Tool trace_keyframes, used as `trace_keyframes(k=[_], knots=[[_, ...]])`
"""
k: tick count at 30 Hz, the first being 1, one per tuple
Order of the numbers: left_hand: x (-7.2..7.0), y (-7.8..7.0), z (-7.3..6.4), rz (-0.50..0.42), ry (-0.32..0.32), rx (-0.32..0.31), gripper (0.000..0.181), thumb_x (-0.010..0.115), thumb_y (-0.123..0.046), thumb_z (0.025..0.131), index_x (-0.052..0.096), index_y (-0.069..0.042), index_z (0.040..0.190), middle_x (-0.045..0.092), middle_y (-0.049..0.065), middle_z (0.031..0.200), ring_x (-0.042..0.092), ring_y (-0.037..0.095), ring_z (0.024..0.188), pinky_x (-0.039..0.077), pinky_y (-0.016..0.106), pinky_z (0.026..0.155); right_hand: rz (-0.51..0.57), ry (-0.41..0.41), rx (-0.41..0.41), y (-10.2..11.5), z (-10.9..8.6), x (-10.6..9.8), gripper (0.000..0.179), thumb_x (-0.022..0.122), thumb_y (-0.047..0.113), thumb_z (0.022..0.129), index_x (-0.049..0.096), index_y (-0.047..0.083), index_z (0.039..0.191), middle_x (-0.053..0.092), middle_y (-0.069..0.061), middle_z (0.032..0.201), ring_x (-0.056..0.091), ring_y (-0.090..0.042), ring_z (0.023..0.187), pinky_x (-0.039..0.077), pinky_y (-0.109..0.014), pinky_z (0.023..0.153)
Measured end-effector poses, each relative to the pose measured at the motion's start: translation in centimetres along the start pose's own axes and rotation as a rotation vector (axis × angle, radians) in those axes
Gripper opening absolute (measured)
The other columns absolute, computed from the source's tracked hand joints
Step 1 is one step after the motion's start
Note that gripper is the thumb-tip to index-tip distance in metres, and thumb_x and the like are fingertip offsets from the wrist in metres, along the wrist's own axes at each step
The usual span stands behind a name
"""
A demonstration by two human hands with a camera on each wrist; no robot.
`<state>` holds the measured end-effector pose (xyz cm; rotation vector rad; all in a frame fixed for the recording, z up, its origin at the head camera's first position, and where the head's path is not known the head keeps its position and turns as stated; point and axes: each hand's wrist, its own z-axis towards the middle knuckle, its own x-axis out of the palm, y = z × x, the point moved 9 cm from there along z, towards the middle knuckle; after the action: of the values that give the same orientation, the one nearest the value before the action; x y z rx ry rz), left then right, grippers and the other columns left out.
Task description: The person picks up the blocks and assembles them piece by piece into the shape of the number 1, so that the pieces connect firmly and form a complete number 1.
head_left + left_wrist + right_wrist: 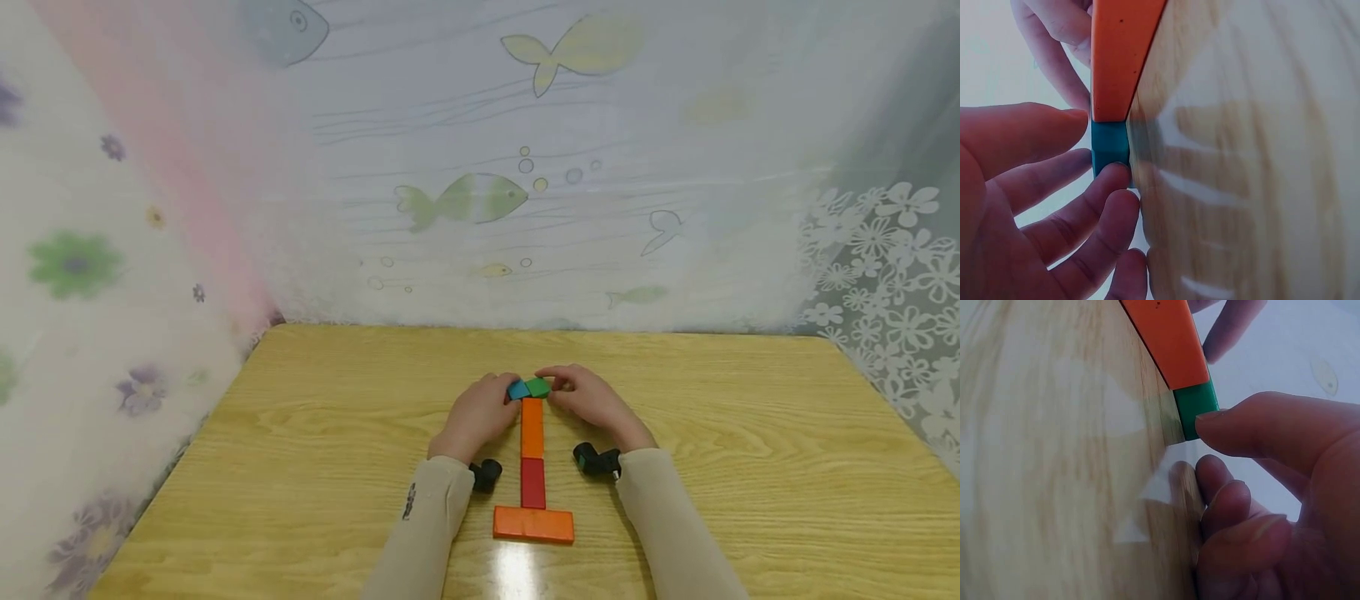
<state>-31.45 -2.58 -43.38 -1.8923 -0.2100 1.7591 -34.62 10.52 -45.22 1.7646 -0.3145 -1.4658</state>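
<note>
Through my head camera, I see the left hand [476, 417], thumb and fingers bent round a blue block [517, 390], at 11 o'clock from the far end of a lengthwise orange block [532, 429] on the wooden surface [322, 433]. At 1 o'clock, the right hand [595, 402] curves thumb and forefinger round a green block [537, 387] touching the blue one. Toward 6 o'clock lie a red block [533, 483], then a crosswise orange bar [533, 525].

Left hand [480, 412], right hand [594, 402], seemingly curved
</note>
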Motion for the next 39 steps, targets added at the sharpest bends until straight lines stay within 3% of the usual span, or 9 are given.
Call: trace_keyframes(k=[7, 30, 39], knots=[[-0.11, 0.07, -0.17, -0.010, 0.013, -0.010, 0.039, 0.053, -0.027, 0.089, 0.050, -0.015, 0.126, 0.053, 0.003, 0.096, 0.046, 0.016, 0.070, 0.039, 0.029, 0.064, 0.007, 0.000, 0.005, 0.01, -0.03, 0.03, 0.036, 0.055, 0.016, 0.088, 0.053, 0.021, 0.123, 0.055, -0.002, 0.095, 0.048, -0.019, 0.080, 0.040, -0.034, 0.070], [-0.06, -0.25, -0.17, 0.010, 0.009, -0.010, 0.038, 0.052, -0.025, 0.090, 0.050, -0.014, 0.126, 0.054, 0.005, 0.100, 0.046, 0.016, 0.072, 0.040, 0.029, 0.067, 0.053, 0.003, 0.001, -0.05, -0.15, 0.05, 0.037, 0.055, 0.014, 0.087, 0.052, 0.016, 0.124, 0.054, -0.002, 0.091, 0.047, -0.020, 0.075, 0.038, -0.033, 0.066], [0.01, -0.30, -0.17, 0.019, 0.004, -0.002, 0.038, 0.052, -0.024, 0.090, 0.048, -0.014, 0.127, 0.054, 0.005, 0.107, 0.049, 0.016, 0.080, 0.042, 0.032, 0.075, 0.063, -0.001, 0.002, -0.31, -0.07, 0.08, 0.036, 0.055, 0.015, 0.088, 0.052, 0.017, 0.124, 0.054, -0.002, 0.093, 0.047, -0.019, 0.077, 0.038, -0.033, 0.067]])
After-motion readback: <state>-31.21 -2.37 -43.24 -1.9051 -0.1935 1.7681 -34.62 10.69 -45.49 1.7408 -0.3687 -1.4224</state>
